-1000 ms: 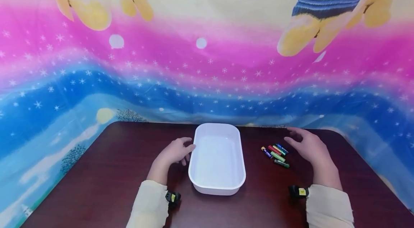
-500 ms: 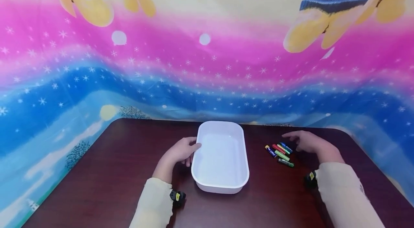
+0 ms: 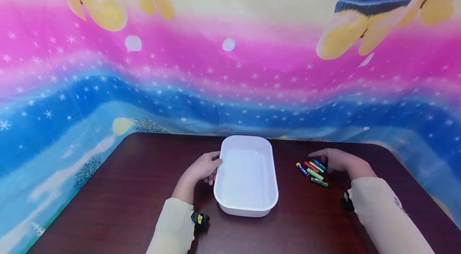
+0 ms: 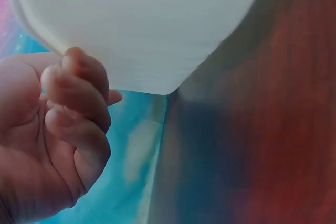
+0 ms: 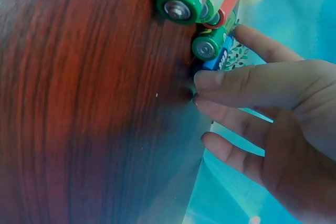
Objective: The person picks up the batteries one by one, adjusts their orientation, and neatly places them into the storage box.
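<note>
A white rectangular plastic tray point(image 3: 246, 180) stands on the dark wooden table. My left hand point(image 3: 206, 166) holds its left rim, thumb on the edge and the other fingers curled beneath, as the left wrist view shows. Several batteries lie in a cluster to the right: a purple battery point(image 3: 301, 169) with a yellow end, a red battery point(image 3: 311, 166), a light green battery point(image 3: 315, 174), a dark green battery point(image 3: 319, 182) and a blue battery point(image 5: 217, 60). My right hand point(image 3: 336, 160) is at the cluster's far right side, fingers extended, thumb beside the blue battery; contact cannot be told.
The brown table point(image 3: 119, 198) has rounded far corners. A patterned cloth point(image 3: 201, 78) hangs behind it and along both sides. Small black wrist cameras point(image 3: 200, 220) sit at both sleeves.
My right hand has turned and lowered, then moved left to the batteries. The left hand has closed in on the tray's rim. The view has shifted slightly.
</note>
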The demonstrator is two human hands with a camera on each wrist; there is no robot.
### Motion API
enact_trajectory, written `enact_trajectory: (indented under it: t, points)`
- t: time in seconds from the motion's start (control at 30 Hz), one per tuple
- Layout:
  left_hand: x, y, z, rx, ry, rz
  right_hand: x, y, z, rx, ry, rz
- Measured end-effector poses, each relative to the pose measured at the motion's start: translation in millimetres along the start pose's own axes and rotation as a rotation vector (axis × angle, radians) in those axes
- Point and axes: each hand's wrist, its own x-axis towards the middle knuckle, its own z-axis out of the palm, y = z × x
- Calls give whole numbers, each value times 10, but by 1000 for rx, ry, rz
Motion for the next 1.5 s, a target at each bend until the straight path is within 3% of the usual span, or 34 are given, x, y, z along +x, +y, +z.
enact_trajectory:
  t: [0.17,0.27,0.47,0.77,1.07,1.17,1.5]
  points:
    - [14,40,-35,-21,-77,-35,4,-9,17,-26,0,12]
    - [6,51,-43,-38,-88,-49,15,9,37,-25,3,20]
    - [22,35,-7,-70,-51,-70,7,44,65,-43,10,43]
    - [28,42,22,-151,4,-83,-12,77,36,51,62,41]
    - [41,21,27,-243,71,-75,15,31,9,236,174,39]
    - [49,-6,33,-290,77,-70,-4,1,7,270,203,28]
    - [83,-180,76,-594,75,-37,-71,-180,74,374,313,-19]
